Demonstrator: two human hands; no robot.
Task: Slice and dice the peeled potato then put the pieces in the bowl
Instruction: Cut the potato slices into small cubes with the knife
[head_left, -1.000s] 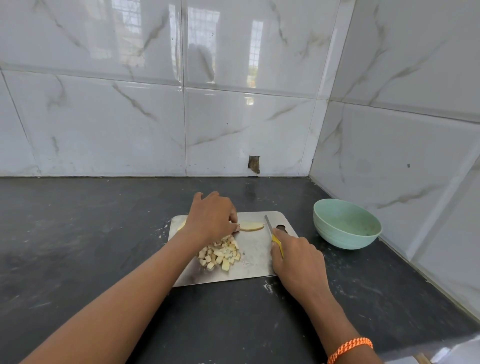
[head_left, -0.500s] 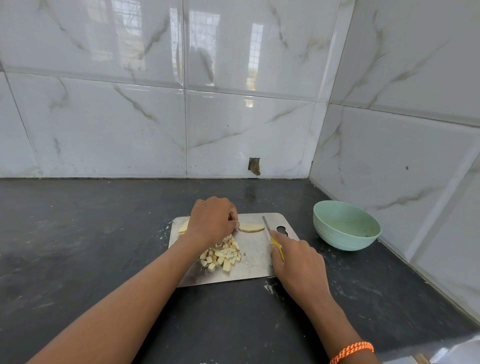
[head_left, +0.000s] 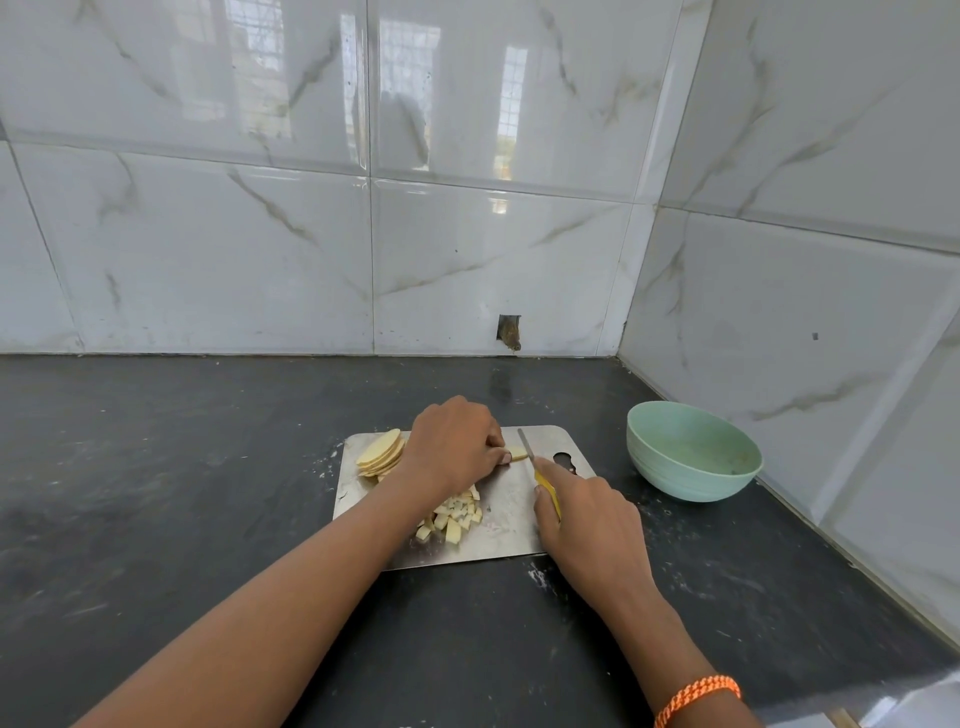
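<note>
A steel cutting board (head_left: 509, 540) lies on the dark counter. A fanned stack of potato slices (head_left: 382, 453) sits at its far left corner, and a heap of diced potato (head_left: 453, 517) lies near its front. My left hand (head_left: 453, 447) curls over a single potato slice (head_left: 518, 453) and holds it down at the board's far side. My right hand (head_left: 587, 514) grips a yellow-handled knife (head_left: 540, 475), its blade set against the right end of that slice. A mint green bowl (head_left: 691, 453) stands to the right of the board, with no pieces visible inside.
White marble-look tiled walls close the counter at the back and on the right, meeting in a corner beyond the bowl. A small hole (head_left: 510, 332) shows in the back wall's base. Dark counter (head_left: 182, 467) stretches left of the board.
My left hand slid right along the slice, uncovering the stack of slices at the board's left corner. The knife blade moved left up against the slice's right end.
</note>
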